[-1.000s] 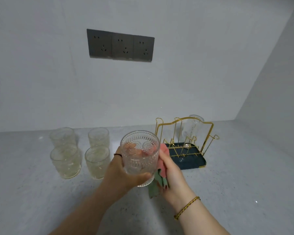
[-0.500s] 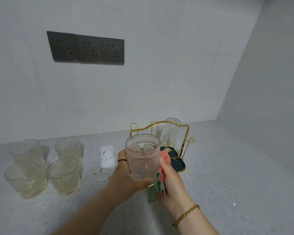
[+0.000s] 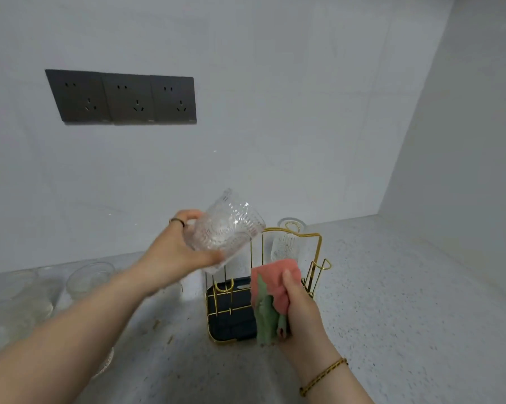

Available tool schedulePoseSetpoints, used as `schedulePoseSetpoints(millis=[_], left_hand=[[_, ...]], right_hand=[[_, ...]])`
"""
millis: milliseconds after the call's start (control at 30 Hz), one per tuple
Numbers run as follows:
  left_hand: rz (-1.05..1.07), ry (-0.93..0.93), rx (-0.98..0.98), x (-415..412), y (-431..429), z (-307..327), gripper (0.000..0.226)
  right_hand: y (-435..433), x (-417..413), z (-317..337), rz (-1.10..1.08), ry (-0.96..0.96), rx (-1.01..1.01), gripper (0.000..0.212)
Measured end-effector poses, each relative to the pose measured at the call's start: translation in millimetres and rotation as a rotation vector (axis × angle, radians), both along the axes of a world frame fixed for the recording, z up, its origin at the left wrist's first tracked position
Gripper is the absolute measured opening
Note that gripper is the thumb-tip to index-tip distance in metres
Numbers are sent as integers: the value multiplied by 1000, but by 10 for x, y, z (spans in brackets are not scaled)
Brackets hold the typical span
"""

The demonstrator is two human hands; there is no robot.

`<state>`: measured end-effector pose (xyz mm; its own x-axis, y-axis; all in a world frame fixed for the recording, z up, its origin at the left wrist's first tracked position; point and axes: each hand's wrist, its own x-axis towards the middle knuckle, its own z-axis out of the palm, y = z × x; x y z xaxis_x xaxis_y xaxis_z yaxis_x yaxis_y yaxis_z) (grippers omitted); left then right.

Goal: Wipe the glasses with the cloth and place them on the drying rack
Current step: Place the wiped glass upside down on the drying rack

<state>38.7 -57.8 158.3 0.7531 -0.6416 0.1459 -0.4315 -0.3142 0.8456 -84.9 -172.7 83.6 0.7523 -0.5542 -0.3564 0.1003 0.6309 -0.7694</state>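
Note:
My left hand [image 3: 176,252] grips a clear patterned glass [image 3: 227,230], tilted on its side above the left part of the drying rack [image 3: 315,258]. The rack is gold wire on a dark tray [image 3: 231,322]. One glass [image 3: 286,243] stands upside down on a peg at the rack's back. My right hand [image 3: 299,310] holds a pink and green cloth [image 3: 270,293] in front of the rack, apart from the tilted glass. Several more glasses [image 3: 90,277] stand on the counter at the left, partly hidden by my left forearm.
The speckled grey counter [image 3: 391,316] runs to a white back wall and a side wall at the right. A dark triple socket panel [image 3: 123,97] sits on the back wall. Some crumbs or stains mark the counter left of the rack.
My left hand has lifted the glass away from the cloth, tipped it sideways and carried it over the rack. My right hand with the cloth has dropped lower. The view has come closer to the rack.

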Motion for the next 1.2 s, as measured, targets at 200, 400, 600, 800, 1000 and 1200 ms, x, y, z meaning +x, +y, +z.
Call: schedulePoseSetpoints(millis=[200,400,600,800,1000,1200], left_hand=[[-15,-236,280,526,-390,498,57],[-172,-614,721,695,-885,765,70],[-311,-686,934,759,-1281,542,76],[-397,-577,963,758,-1465,100,85],[-463,-568,934,812,-1500,-100,82],[-483,-513,871,810,-1554,-241,86]], right_hand=[[-275,-35,31,-51,57,-195,26],[-365,-92,19,-30,9,-209,21],[-429,-84,-9,-21,19,-195,22],[-518,-107,-23,-32,34,-185,19],[-532,-88,-51,-39,39,-197,23],[-532,-89,-60,-36,40,-197,19]])
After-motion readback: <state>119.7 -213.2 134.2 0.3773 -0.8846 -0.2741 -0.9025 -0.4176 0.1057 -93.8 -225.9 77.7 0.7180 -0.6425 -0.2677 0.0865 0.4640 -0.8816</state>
